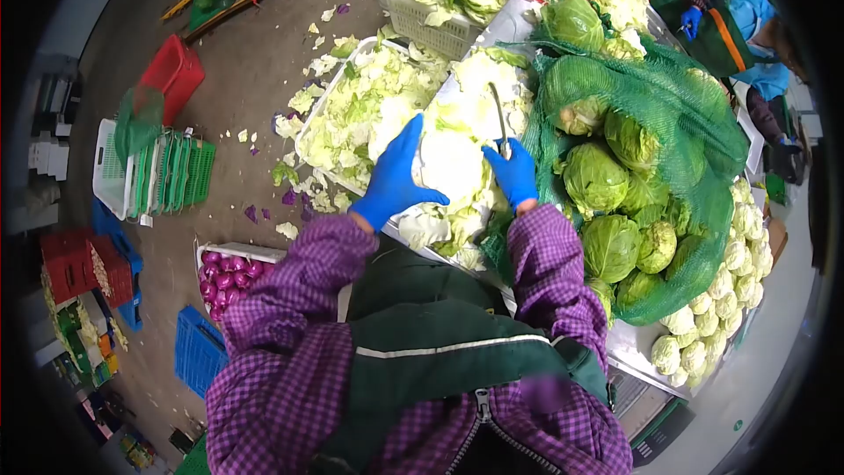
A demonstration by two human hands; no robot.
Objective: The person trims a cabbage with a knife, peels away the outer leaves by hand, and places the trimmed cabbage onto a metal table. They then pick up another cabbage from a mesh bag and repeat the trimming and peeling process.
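Observation:
A pale, peeled cabbage [450, 167] lies on a leaf-strewn work surface in front of me. My left hand [394, 178], in a blue glove, cups its left side, with the thumb spread away from the fingers. On the other side of the cabbage, my right hand [513, 174] is closed round the handle of a knife [500, 110]. Its dark, curved blade points away from me. Cut leaves [431, 230] lie below the cabbage. To the right, a green net bag [694, 171] holds several green cabbages [596, 178].
A white crate [321, 119] full of trimmed leaves stands at left, another leaf-filled crate [435, 26] behind it. Peeled cabbages [721, 308] are piled at right. Purple onions [230, 280] and a red bin [172, 75] stand on the floor. A co-worker's gloved hand [691, 22] shows at upper right.

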